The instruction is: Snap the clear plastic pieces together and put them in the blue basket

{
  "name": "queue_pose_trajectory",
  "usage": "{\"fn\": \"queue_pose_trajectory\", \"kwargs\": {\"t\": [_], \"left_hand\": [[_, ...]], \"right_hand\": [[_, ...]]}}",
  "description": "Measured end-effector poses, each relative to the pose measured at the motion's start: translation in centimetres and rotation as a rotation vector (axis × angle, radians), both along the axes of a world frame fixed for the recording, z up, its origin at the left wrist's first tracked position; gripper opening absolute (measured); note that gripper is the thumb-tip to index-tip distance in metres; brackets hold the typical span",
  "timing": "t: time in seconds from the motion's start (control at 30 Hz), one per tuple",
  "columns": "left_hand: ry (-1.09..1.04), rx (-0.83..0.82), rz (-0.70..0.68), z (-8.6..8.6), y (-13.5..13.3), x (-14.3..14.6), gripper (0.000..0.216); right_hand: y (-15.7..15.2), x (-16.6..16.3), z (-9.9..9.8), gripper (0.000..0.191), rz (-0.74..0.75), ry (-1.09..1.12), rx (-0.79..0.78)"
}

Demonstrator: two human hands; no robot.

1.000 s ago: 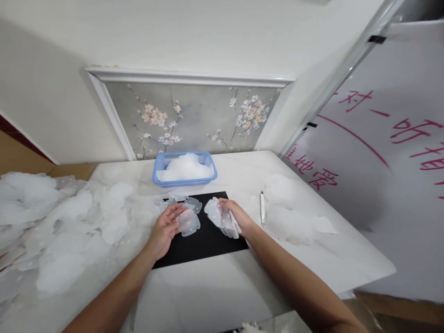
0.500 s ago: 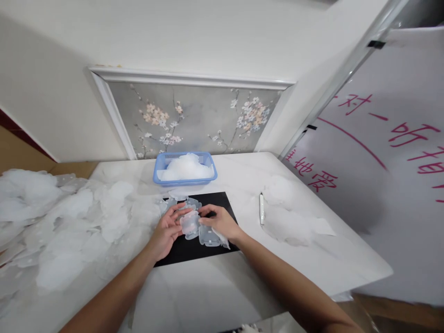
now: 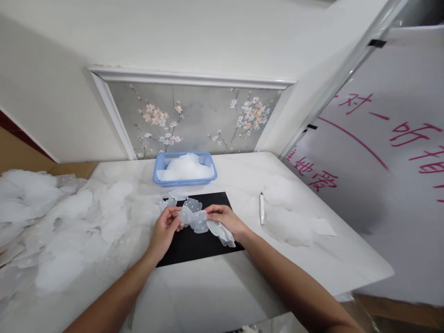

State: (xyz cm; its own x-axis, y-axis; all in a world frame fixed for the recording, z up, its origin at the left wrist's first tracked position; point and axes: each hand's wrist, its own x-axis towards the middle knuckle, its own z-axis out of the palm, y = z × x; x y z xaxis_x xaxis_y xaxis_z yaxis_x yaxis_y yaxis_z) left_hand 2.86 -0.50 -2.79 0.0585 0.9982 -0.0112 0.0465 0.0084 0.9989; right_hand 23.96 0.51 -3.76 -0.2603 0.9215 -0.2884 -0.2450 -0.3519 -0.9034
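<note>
Over a black mat (image 3: 197, 245) on the white marble table (image 3: 215, 286), both hands meet on translucent white plastic pieces (image 3: 196, 219). My left hand (image 3: 165, 230) pinches the left edge of one piece lifted off the mat. My right hand (image 3: 225, 218) grips the right side of it and also holds a small stack of the same pieces (image 3: 224, 233) under its palm. A few more pieces lie on the mat's far edge (image 3: 173, 201).
A blue basket (image 3: 212, 175) heaped with the plastic pieces stands behind the mat. A big spread of them covers the table's left side (image 3: 65, 222). Another pile (image 3: 287, 217) and a white pen-like tool (image 3: 261, 209) lie to the right. A whiteboard with red writing (image 3: 381, 152) leans at right.
My right hand brought its stack from the mat's right side toward the left hand. Both hands then lifted a piece off the mat and now hold it between them.
</note>
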Motion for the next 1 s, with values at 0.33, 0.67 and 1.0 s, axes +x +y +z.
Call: {"fn": "queue_pose_trajectory", "kwargs": {"t": [0.33,0.67,1.0], "left_hand": [[-0.234,-0.056,-0.003,0.6,-0.4,0.0,0.064],[-0.405,-0.124,-0.170,1.6,-0.8,-0.1,0.054],[0.678,0.413,-0.172,-1.8,-0.3,-0.5,0.029]], "right_hand": [[0.2,0.4,-0.2,0.032,0.028,0.088,0.113],[-1.8,-1.7,-0.1,0.043,0.046,-0.416,0.661],[0.0,0.4,-0.1,0.032,0.043,0.052,0.036]]}}
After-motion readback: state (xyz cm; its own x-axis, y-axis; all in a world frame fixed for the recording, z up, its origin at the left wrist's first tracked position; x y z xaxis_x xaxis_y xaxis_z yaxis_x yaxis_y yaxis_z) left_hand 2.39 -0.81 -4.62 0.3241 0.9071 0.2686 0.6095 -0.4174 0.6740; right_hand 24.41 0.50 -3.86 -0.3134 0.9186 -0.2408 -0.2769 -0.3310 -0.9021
